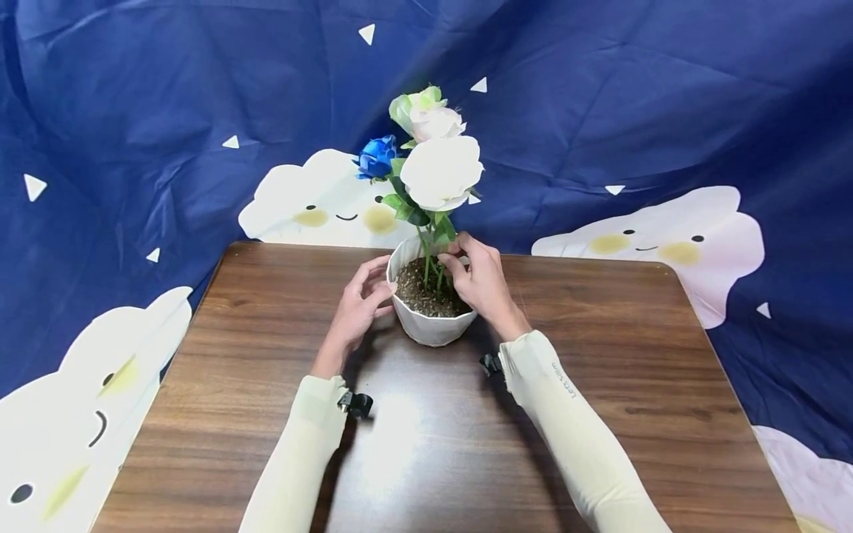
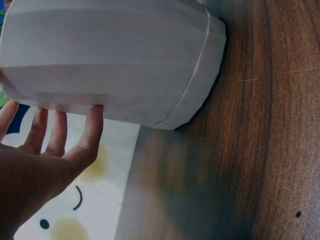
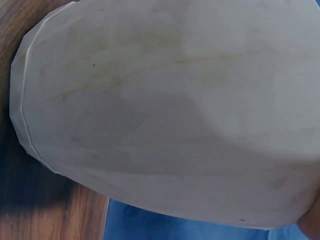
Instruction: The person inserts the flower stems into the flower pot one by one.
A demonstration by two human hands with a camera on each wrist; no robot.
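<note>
A white faceted flower pot (image 1: 436, 329) filled with dark soil (image 1: 426, 300) stands upright on the table. Green stems (image 1: 427, 270) rise from the soil, bearing a large white flower (image 1: 442, 174), a pale pink flower (image 1: 437, 123), and a blue flower (image 1: 377, 157). My left hand (image 1: 356, 302) holds the pot's left side, thumb at the rim; in the left wrist view its fingertips touch the pot wall (image 2: 110, 75). Over the right rim, my right hand (image 1: 481, 277) pinches a stem low down between thumb and fingers. The right wrist view shows mostly the pot wall (image 3: 165, 115), hiding that grip.
The brown wooden table (image 1: 620, 355) extends to both sides of the pot. Behind it hangs a dark blue cloth (image 1: 573, 96) printed with smiling clouds and small white triangles. A black wrist strap piece (image 1: 356, 404) shows at my left sleeve.
</note>
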